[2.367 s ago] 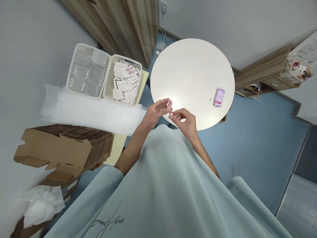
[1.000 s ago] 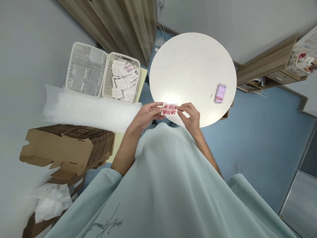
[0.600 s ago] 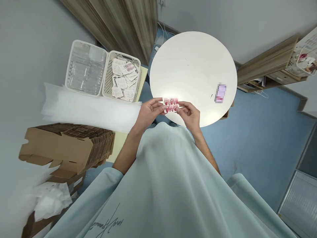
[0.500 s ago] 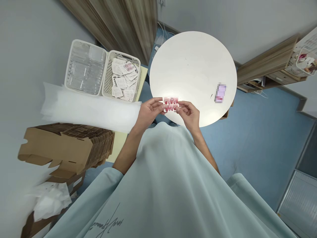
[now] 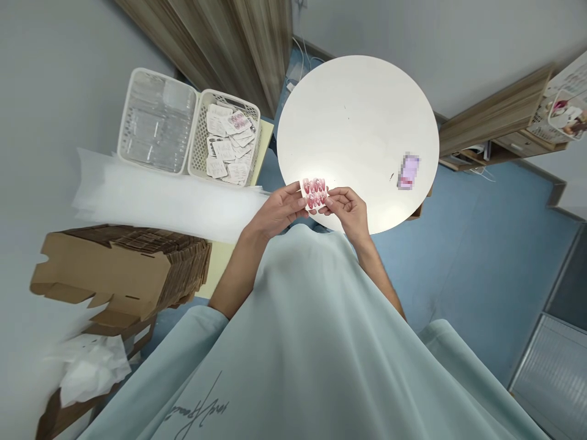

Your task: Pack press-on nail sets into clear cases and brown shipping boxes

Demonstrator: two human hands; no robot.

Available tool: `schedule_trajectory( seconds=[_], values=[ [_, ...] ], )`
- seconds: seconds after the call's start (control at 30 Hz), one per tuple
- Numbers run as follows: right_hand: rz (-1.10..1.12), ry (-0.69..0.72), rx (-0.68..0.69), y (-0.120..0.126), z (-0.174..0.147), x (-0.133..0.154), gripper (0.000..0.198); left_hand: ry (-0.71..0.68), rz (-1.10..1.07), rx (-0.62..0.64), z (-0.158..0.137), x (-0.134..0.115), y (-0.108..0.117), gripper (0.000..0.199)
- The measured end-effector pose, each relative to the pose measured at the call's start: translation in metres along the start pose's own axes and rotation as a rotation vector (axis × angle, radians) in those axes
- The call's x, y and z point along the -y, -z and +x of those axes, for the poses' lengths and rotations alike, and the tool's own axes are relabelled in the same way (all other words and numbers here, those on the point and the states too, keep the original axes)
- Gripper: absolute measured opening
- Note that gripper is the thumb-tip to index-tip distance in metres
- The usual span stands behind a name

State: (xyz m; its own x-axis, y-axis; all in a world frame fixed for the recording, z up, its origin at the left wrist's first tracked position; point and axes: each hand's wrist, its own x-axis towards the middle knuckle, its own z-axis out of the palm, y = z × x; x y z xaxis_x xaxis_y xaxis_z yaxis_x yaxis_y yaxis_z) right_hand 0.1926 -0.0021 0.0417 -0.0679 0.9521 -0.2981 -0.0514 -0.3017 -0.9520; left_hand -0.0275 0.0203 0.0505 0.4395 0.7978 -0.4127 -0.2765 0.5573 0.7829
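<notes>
I'm seeing left hand (image 5: 278, 212) and right hand (image 5: 350, 211) pinching a card (image 5: 315, 193) by opposite edges, probably keeping its pink face showing.

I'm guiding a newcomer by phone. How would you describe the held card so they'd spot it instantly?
Find the big round white table and go to its near edge. There the left hand and right hand hold a small white card between them. It shows two rows of pink-red ovals and, unlike the loose cards heaped in a white basket, is in the hands.
</notes>
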Motion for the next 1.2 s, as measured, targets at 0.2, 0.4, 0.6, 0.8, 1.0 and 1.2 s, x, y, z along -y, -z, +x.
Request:
schedule_trajectory(
  seconds=[0.2, 0.4, 0.6, 0.8, 1.0, 1.2],
  values=[
    [-0.052, -0.015, -0.035, -0.005, -0.004, -0.001, 0.066, -0.013, 0.033, -0.014, 0.002, 0.003, -0.003, 0.089],
    [-0.188, 0.085, -0.133, -0.008, -0.014, 0.019, 0.051, -0.162, 0.160, -0.165, 0.002, 0.008, -0.012, 0.087],
    [-0.291, 0.138, -0.161, -0.018, -0.019, 0.031, 0.038, -0.245, 0.285, -0.272, 0.003, 0.014, -0.021, 0.089],
    [-0.385, 0.148, -0.251, -0.011, -0.011, 0.022, 0.037, -0.257, 0.310, -0.396, 0.000, 0.018, -0.015, 0.065],
    [-0.256, 0.098, -0.147, 0.000, -0.002, 0.014, 0.044, -0.174, 0.173, -0.419, -0.005, 0.021, -0.001, 0.054],
    [-0.190, 0.085, -0.032, 0.006, 0.004, 0.015, 0.060, -0.021, -0.025, -0.132, -0.008, 0.016, 0.007, 0.078]
  ],
)
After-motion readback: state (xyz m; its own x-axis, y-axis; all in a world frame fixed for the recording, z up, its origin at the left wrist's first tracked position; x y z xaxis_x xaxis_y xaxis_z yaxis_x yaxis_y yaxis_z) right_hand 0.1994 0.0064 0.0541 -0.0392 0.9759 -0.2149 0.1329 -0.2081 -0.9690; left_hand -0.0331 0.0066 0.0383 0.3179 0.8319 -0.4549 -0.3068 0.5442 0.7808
